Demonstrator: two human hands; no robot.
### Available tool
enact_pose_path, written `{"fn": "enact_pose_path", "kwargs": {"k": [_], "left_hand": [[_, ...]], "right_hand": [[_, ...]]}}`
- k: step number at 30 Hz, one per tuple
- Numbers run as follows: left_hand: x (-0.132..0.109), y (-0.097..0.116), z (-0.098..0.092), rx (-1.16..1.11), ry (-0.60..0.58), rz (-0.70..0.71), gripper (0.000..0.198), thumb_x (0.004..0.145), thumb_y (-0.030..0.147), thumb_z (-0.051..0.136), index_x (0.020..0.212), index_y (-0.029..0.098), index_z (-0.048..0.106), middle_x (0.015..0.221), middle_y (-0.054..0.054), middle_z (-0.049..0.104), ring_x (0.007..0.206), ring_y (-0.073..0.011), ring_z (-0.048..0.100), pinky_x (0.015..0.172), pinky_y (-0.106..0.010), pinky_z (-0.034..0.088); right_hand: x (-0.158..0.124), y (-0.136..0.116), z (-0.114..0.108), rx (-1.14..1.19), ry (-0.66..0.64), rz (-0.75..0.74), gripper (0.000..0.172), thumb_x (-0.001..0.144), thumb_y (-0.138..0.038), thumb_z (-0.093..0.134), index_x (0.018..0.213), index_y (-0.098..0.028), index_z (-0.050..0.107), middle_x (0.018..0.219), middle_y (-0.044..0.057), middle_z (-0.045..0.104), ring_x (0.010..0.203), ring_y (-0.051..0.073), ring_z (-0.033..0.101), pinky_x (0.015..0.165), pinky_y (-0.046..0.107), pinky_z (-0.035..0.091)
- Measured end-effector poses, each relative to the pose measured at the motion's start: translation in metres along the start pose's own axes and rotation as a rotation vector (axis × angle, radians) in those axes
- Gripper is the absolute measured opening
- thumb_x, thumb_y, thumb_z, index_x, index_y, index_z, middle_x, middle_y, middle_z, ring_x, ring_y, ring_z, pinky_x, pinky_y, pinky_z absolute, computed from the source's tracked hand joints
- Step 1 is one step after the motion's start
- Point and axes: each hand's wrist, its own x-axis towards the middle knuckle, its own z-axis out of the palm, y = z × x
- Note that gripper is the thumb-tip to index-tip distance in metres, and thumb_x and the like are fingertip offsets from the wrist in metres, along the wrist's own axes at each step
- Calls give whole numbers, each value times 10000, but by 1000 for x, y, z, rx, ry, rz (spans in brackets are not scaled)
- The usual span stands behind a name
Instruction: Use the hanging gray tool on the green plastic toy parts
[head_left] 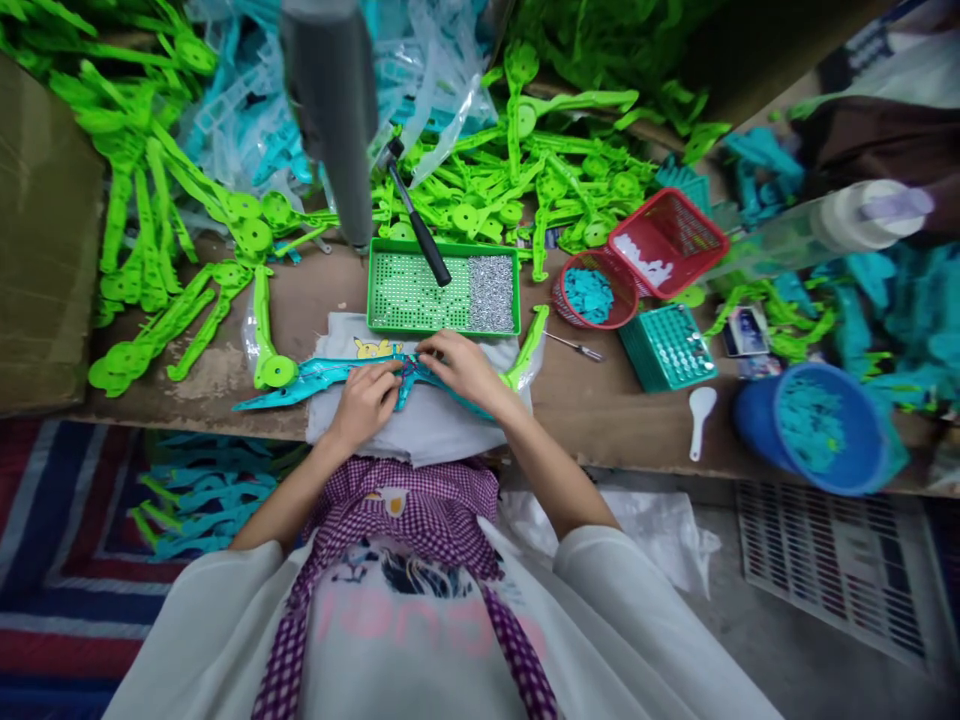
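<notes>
A long blue plastic part (315,382), with the look of a toy bow, lies across a folded grey cloth (337,330) at the table's front edge. Curved green arms stick up at its two ends, the left one (264,335) with a round hub. My left hand (367,402) rests on the blue part just left of its middle, fingers bent and together over it. Close beside it, my right hand (459,368) has its fingertips pinched at the middle, where thin dark lines show. Whatever small thing those fingertips hold is hidden.
Behind the cloth stands a green tray (369,290) of small metal pieces, a hammer (420,230) lying across it. A grey post (330,120) rises nearby. Rightward are a screwdriver (589,352), red baskets (600,322), a white spoon (700,420) and a blue bucket (757,415). Green parts (465,190) pile behind.
</notes>
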Motion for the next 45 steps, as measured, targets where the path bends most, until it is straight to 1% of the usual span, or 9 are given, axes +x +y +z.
{"fn": "enact_pose_path", "kwargs": {"k": [4, 10, 16, 22, 27, 31, 34, 38, 45], "left_hand": [[4, 2, -5, 59, -61, 20, 112, 887, 138, 566, 861, 209, 649, 1197, -87, 720, 1025, -267, 659, 881, -429, 434], [4, 0, -5, 80, -92, -28, 121, 881, 150, 557, 863, 221, 654, 1182, -72, 724, 1011, -255, 655, 875, -414, 414], [3, 0, -5, 112, -122, -7, 128, 896, 159, 542, 863, 220, 650, 1238, -85, 703, 992, -252, 652, 849, -406, 409], [3, 1, -4, 148, -123, 89, 142, 918, 149, 539, 874, 234, 643, 1204, -61, 725, 992, -257, 639, 851, -420, 391], [2, 0, -3, 144, -133, 108, 142, 928, 165, 538, 915, 240, 657, 1225, -64, 714, 998, -262, 633, 863, -431, 395], [0, 0, -2, 192, -132, 104, 171, 944, 195, 514, 951, 243, 678, 1218, -76, 717, 967, -254, 646, 885, -442, 399], [-2, -2, 0, 211, -93, 88, 172, 949, 226, 524, 954, 250, 694, 1154, -73, 741, 937, -248, 663, 892, -443, 396], [-3, -4, 0, 144, -60, 56, 173, 945, 252, 551, 990, 263, 718, 1136, -65, 746, 898, -240, 676, 889, -435, 390], [-3, -5, 0, 158, -32, 81, 171, 943, 247, 572, 1014, 267, 726, 1105, -54, 757, 904, -237, 682, 871, -422, 379]], "right_hand": [[4, 1, 11, -23, -71, 0, 203, 937, -231, 559, 1102, -204, 674, 1036, 76, 643, 995, 200, 593, 888, 335, 471], [3, 3, 14, -34, -47, -37, 190, 946, -234, 535, 1094, -204, 652, 1081, 80, 620, 1033, 204, 570, 914, 355, 451], [-1, -1, 21, -86, 7, -45, 155, 943, -210, 502, 1036, -197, 626, 1106, 98, 614, 1052, 223, 554, 920, 384, 443], [-9, 4, 13, -1, -45, -68, 99, 950, -231, 498, 996, -208, 583, 1002, 69, 634, 916, 185, 582, 830, 334, 488], [-18, 2, 5, -33, -56, -109, 184, 979, -234, 452, 1069, -205, 610, 1033, 77, 645, 953, 188, 606, 859, 339, 502], [-13, -5, 13, -126, -12, -77, 275, 994, -206, 383, 1114, -199, 631, 1096, 96, 659, 997, 199, 619, 852, 341, 491], [-8, -5, 21, -149, 26, -46, 275, 1002, -216, 387, 1100, -198, 643, 1102, 88, 689, 1006, 200, 624, 846, 345, 457], [-6, -3, 23, -273, 95, 6, 213, 991, -253, 464, 1010, -204, 670, 1051, 76, 720, 1018, 229, 609, 900, 404, 339], [-5, -2, 18, -237, 72, 6, 219, 992, -265, 480, 971, -226, 695, 1033, 39, 737, 984, 210, 621, 922, 411, 250]]}}
